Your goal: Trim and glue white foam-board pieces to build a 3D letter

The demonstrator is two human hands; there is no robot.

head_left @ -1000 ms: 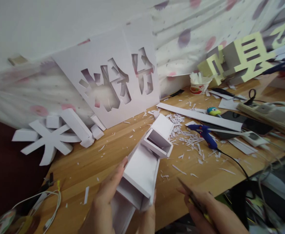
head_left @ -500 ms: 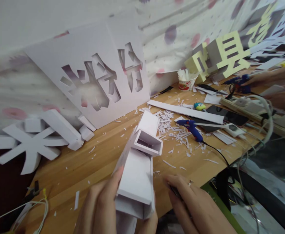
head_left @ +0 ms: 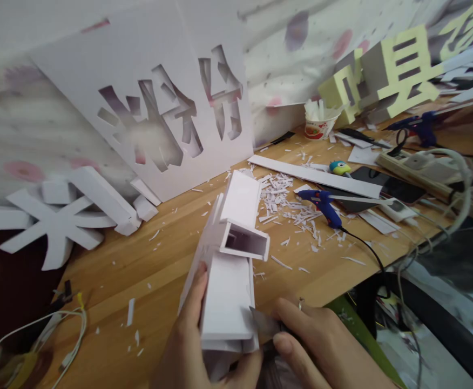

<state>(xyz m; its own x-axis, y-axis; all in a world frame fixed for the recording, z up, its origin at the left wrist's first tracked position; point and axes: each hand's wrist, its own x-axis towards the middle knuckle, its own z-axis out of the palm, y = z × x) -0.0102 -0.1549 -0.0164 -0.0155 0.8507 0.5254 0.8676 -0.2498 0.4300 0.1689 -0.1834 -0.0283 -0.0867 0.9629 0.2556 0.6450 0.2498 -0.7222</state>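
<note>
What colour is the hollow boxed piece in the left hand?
White: the hollow boxed piece in the left hand shows best in the head view.

The bare right hand (head_left: 321,340) wears a slim ring (head_left: 301,303) (silvery).

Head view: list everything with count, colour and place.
Table: 1, wood-brown, below
Spotted sheet: 1, white, back
Cut-out board: 1, white, back
Character pieces: several, white, left
Character blocks: several, yellow-faced, back right
Cup: 1, white-red, back right
Long strip: 1, white, right
Scraps: many, white, centre
Bird-like knob: 1, blue-yellow, right
Glue guns: 2, blue, right
Power strip: at least 1, beige, right
Cables: several, white or black, both sides
Hollow piece: 1, white, front centre
Knife: 1, grey blade, at hollow piece's edge
Left hand: 1, bare, holding hollow piece
Right hand: 1, bare, lower right, holding knife
</note>
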